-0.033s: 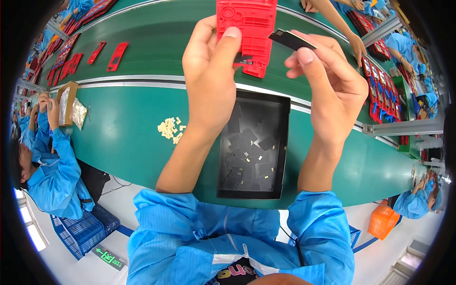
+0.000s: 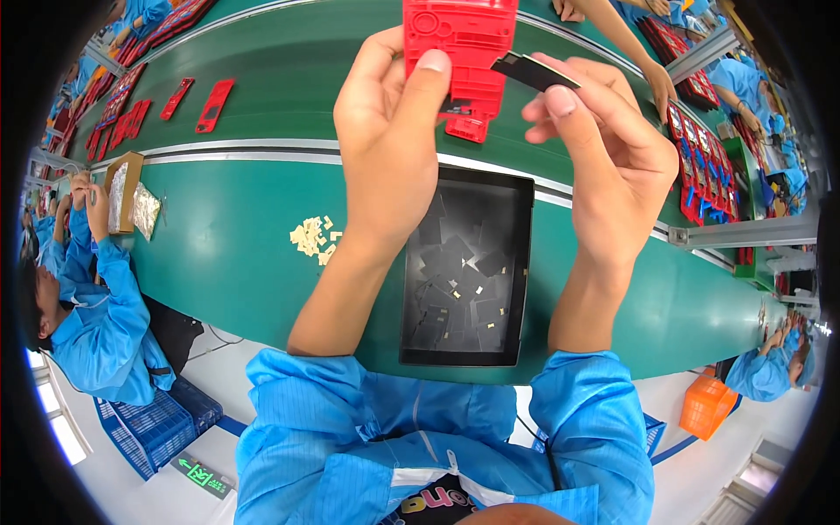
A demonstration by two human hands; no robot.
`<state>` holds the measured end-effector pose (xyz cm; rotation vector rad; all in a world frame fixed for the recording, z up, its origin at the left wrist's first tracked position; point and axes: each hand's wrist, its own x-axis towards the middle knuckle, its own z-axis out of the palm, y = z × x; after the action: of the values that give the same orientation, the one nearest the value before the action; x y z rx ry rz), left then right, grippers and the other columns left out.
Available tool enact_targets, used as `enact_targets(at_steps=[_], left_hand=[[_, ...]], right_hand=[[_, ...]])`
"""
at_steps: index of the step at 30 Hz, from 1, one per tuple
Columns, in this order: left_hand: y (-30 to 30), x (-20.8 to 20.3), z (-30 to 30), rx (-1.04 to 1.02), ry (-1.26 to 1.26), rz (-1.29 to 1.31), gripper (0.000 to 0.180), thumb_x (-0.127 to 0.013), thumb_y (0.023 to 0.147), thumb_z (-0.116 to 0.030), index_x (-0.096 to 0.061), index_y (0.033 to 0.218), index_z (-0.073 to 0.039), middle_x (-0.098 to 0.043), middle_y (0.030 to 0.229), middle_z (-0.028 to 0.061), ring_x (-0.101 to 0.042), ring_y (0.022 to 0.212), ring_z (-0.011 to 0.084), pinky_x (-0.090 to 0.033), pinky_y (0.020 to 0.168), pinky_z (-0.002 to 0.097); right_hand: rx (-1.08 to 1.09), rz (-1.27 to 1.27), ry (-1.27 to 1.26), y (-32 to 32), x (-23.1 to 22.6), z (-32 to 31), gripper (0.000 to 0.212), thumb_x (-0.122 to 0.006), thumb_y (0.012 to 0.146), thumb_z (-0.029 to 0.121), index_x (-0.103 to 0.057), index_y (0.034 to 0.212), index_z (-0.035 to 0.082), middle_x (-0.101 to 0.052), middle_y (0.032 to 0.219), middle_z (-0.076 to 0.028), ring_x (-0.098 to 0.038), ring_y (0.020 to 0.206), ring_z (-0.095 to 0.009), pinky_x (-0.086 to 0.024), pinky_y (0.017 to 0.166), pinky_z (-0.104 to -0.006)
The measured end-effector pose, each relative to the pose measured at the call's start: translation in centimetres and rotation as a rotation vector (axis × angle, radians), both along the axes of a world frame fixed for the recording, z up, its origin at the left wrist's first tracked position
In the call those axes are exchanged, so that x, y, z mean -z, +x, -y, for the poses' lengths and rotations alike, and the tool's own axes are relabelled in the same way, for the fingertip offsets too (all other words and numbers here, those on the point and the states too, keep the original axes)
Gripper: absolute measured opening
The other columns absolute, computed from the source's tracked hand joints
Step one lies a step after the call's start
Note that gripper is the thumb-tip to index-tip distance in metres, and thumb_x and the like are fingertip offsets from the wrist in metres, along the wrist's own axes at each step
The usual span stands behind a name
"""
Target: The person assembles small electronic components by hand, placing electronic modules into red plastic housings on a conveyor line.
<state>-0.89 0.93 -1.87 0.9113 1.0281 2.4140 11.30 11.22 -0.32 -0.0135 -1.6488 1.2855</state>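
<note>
Near the top centre, my left hand (image 2: 389,131) grips a red plastic casing (image 2: 464,48), its thumb pressed across the moulded, ribbed side. A small dark part shows low in the casing beside the thumb. To the right, my right hand (image 2: 612,149) pinches a thin black rectangular piece (image 2: 535,72) with a pale edge between thumb and fingers. The piece's left end is very close to the casing; whether they touch I cannot tell. Below both hands lies a black tray (image 2: 527,254) with several flat dark pieces (image 2: 451,258) and small pale bits inside.
Small cream-coloured pieces (image 2: 311,236) lie left of the tray. Beyond the metal rail, red casings (image 2: 214,105) rest on the green belt (image 2: 289,61). Filled red casings (image 2: 700,166) stand at the right. Co-workers in blue (image 2: 96,306) sit on both sides; another person's arm (image 2: 626,44) reaches in at upper right.
My left hand and the red casing have shifted slightly to the right, closer to the black piece. My right hand is nearly still.
</note>
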Motion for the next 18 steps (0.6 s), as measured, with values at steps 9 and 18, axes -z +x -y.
enact_targets(at_steps=[9,18], left_hand=[[1.0,-0.4,0.4,0.053,-0.025,-0.074,0.025,-0.061,0.101,-0.002,-0.056,0.124,0.008,-0.074,0.11,0.016,-0.07,0.095,0.0121,-0.057,0.081,0.0262],[1.6,-0.7,0.4,0.065,0.01,-0.076,0.026,-0.061,0.1,0.0,-0.055,0.124,0.009,-0.074,0.107,0.018,-0.072,0.093,0.0144,-0.061,0.079,0.0283]], right_hand=[[0.082,0.058,-0.196,1.1,-1.4,0.5,0.019,-0.074,0.089,-0.007,-0.071,0.108,-0.01,-0.074,0.094,-0.016,-0.072,0.073,-0.017,-0.054,0.06,-0.0249],[0.036,0.041,-0.232,0.6,-0.9,0.7,0.017,-0.073,0.089,-0.008,-0.071,0.107,-0.009,-0.074,0.092,-0.016,-0.073,0.076,-0.018,-0.053,0.06,-0.0249]])
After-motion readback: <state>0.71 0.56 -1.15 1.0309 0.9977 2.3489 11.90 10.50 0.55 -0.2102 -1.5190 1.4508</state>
